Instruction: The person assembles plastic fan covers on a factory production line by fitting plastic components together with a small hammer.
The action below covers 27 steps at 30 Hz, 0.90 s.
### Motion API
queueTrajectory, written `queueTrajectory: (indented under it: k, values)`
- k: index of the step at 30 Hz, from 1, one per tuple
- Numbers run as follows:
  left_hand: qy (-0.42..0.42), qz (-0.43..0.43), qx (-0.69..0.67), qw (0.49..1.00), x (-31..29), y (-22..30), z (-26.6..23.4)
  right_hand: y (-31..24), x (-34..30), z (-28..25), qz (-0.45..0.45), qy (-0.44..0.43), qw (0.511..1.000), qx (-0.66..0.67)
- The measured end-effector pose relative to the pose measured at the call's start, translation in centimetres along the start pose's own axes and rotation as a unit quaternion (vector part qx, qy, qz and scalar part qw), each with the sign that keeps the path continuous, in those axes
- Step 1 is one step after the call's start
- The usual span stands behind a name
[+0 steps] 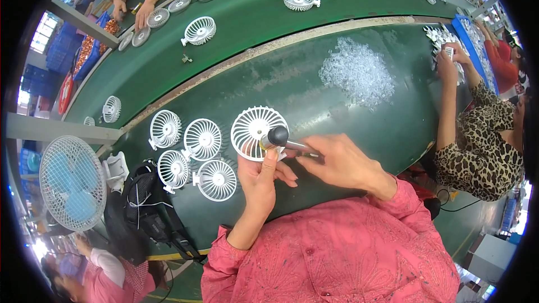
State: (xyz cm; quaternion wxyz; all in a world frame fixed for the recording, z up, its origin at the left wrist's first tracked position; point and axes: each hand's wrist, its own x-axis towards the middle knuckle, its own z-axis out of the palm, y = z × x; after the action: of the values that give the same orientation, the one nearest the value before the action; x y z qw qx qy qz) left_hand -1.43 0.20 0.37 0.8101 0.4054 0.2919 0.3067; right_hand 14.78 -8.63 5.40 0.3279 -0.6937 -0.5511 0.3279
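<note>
My left hand (pixel 259 178) holds a white round fan grille (pixel 254 128) upright by its lower edge, thumb pressed near its centre. A black-headed tool with a metal shaft (pixel 281 138) is gripped in my right hand (pixel 342 164), and its tip touches the grille's hub. Both hands hover just above the dark green table (pixel 314 106). Four more white grilles (pixel 191 154) lie flat to the left of my hands.
A heap of small clear plastic parts (pixel 358 73) lies at the far right of the table. Beyond it runs a green conveyor belt (pixel 247 17) carrying more grilles. Other people work at the right (pixel 477 134) and far left (pixel 140 0). A standing fan (pixel 70 182) and black bag (pixel 147 199) sit left.
</note>
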Motion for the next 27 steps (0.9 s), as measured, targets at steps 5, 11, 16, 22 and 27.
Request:
queueTrajectory:
  k: [5, 11, 16, 22, 27]
  values:
    - [-0.007, 0.018, 0.047, 0.999, -0.2, 0.0, -0.1, 0.4, 0.3, 0.5, -0.071, 0.042, 0.990, -0.118]
    - [0.002, -0.042, 0.029, 0.999, -0.2, 0.4, -0.4, 1.7, 0.6, 1.2, -0.089, 0.077, 0.993, -0.024]
    - [0.009, -0.110, -0.040, 0.993, 0.0, 0.8, -0.7, 1.5, 0.9, 0.6, 0.055, 0.026, 0.997, 0.050]
    - [0.004, -0.162, -0.155, 0.974, 0.2, -0.8, -1.7, 0.8, 0.2, 2.2, -0.148, 0.081, 0.984, -0.055]
    - [-0.010, -0.230, -0.176, 0.957, 0.6, -0.7, -1.5, 0.2, 0.1, 2.7, -0.131, 0.010, 0.972, -0.195]
